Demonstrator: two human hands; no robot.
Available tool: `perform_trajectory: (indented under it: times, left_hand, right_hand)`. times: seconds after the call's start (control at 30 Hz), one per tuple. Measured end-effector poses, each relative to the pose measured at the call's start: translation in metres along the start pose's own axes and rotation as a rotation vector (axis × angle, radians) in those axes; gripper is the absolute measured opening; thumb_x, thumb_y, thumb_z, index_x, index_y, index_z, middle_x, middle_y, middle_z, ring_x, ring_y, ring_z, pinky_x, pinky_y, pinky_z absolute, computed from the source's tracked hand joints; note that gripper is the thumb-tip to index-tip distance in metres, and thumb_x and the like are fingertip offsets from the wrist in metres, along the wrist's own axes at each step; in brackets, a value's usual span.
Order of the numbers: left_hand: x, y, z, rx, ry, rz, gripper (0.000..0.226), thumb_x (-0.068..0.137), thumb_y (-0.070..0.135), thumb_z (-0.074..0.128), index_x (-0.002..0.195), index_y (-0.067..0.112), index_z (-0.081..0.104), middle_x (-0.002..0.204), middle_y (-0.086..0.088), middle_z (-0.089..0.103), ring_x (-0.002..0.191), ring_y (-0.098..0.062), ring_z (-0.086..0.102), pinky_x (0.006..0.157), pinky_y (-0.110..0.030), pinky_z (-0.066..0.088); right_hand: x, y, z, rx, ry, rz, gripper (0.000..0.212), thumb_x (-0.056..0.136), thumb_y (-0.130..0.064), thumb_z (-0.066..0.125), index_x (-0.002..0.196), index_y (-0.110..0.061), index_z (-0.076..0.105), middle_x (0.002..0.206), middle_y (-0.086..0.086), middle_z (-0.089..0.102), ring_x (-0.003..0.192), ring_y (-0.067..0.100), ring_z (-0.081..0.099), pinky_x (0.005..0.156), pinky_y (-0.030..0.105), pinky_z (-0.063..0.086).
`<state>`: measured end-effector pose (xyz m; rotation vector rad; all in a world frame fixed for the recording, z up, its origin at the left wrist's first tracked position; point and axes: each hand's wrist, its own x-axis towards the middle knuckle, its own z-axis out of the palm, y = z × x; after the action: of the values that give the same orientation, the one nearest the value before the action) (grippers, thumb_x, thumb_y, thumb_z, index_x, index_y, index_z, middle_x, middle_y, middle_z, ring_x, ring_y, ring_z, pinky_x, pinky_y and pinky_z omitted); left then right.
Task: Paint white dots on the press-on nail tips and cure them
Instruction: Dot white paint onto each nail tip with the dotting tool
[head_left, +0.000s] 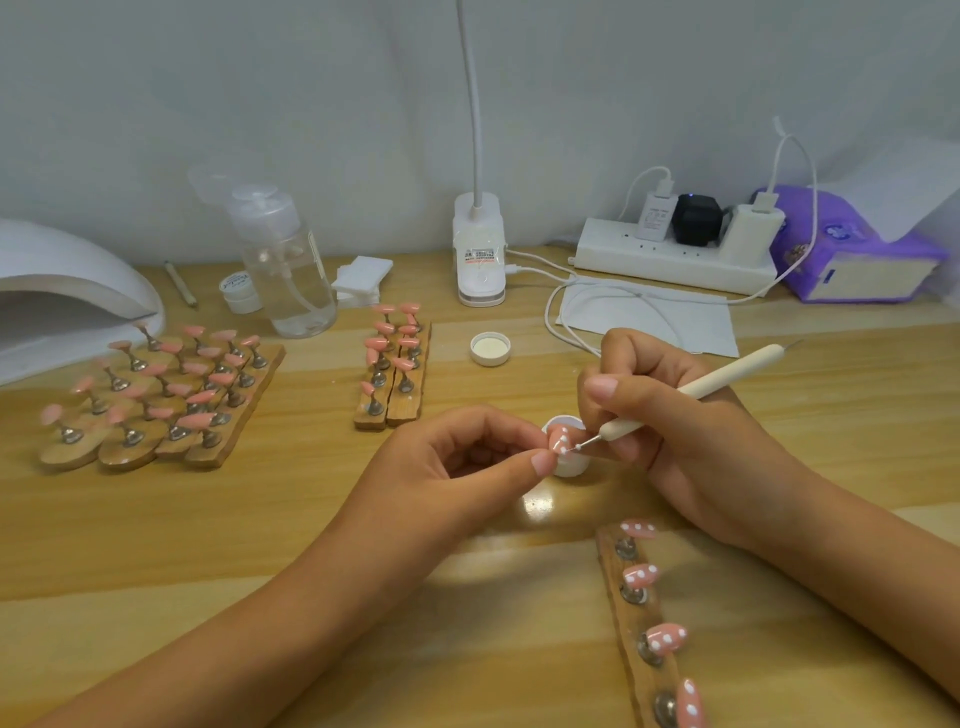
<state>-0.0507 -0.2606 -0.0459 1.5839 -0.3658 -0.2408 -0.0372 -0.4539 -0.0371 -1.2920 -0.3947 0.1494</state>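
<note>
Wooden strip (631, 621) at 5 o'clock carries 4 dotted tips (667, 636). Left hand (452, 457) fingers pinch 1 pink nail tip (558, 440), 11 o'clock from strip, above paint pot (571, 467). Right hand (691, 431) fingers grip dotting pen (727, 382), point at tip. Tip likely light, stiff, slick; hold edges, wet dots smear.

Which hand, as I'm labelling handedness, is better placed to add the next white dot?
Right. The right hand grips the dotting tool, its tip at the pink nail tip that the left hand pinches.
</note>
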Motion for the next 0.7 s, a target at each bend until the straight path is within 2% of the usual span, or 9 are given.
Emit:
perform_trajectory:
  times: [0.17,0.23,0.3,0.37,0.57,0.63,0.7]
  left_hand:
    - [-0.004,0.005,0.004,-0.018,0.045,0.04,0.016,0.071,0.032,0.074,0.083,0.021,0.076,0.086,0.002,0.075,0.079,-0.003,0.066,0.069,-0.011,0.048]
    - [-0.009,0.006,0.006,-0.014,0.07,0.095,0.018,0.075,0.038,0.079,0.083,0.022,0.076,0.085,-0.001,0.075,0.079,-0.01,0.067,0.068,-0.015,0.049]
    - [-0.014,0.008,0.01,0.025,0.087,0.174,0.02,0.072,0.041,0.077,0.083,0.025,0.076,0.084,-0.004,0.074,0.077,-0.025,0.067,0.068,-0.022,0.051]
    - [-0.018,0.009,0.013,0.071,0.08,0.257,0.019,0.069,0.039,0.074,0.083,0.026,0.076,0.085,-0.005,0.074,0.076,-0.031,0.066,0.068,-0.026,0.054]
    - [-0.018,0.011,0.016,0.065,0.038,0.276,0.02,0.068,0.039,0.075,0.078,0.022,0.075,0.083,-0.005,0.073,0.077,-0.031,0.064,0.067,-0.023,0.051]
    - [-0.021,0.014,0.016,0.13,-0.017,0.384,0.012,0.073,0.032,0.075,0.077,0.021,0.073,0.081,-0.002,0.069,0.075,-0.024,0.062,0.069,-0.024,0.05]
    - [-0.027,0.016,0.017,0.352,-0.083,0.592,0.006,0.078,0.026,0.076,0.078,0.02,0.074,0.078,0.006,0.061,0.071,-0.016,0.057,0.067,-0.022,0.045]
  right_hand:
    - [0.003,-0.005,-0.001,0.083,0.018,0.049,0.031,0.081,-0.034,0.059,0.061,-0.016,0.044,0.052,0.001,0.037,0.055,0.016,0.033,0.069,0.028,0.054]
    - [0.004,-0.006,-0.002,0.124,0.06,0.061,0.035,0.083,-0.036,0.058,0.061,-0.014,0.042,0.049,-0.001,0.032,0.051,0.012,0.033,0.071,0.031,0.055]
    - [0.005,-0.006,-0.005,0.14,0.126,0.066,0.038,0.088,-0.039,0.059,0.061,-0.016,0.047,0.047,-0.003,0.029,0.049,0.01,0.03,0.069,0.03,0.055]
    - [0.006,-0.006,-0.007,0.139,0.194,0.063,0.038,0.09,-0.045,0.056,0.062,-0.02,0.053,0.045,-0.005,0.028,0.046,0.008,0.029,0.068,0.027,0.055]
    - [0.007,-0.007,-0.012,0.079,0.297,0.013,0.03,0.081,-0.049,0.06,0.067,-0.023,0.054,0.046,-0.005,0.032,0.049,0.007,0.035,0.067,0.025,0.054]
    - [0.007,-0.008,-0.011,0.061,0.322,0.015,0.031,0.079,-0.049,0.06,0.071,-0.02,0.052,0.047,-0.004,0.033,0.05,0.007,0.038,0.065,0.024,0.054]
    - [0.007,-0.009,-0.011,0.069,0.347,0.012,0.03,0.08,-0.047,0.06,0.074,-0.019,0.05,0.046,-0.005,0.034,0.048,0.006,0.038,0.064,0.024,0.054]
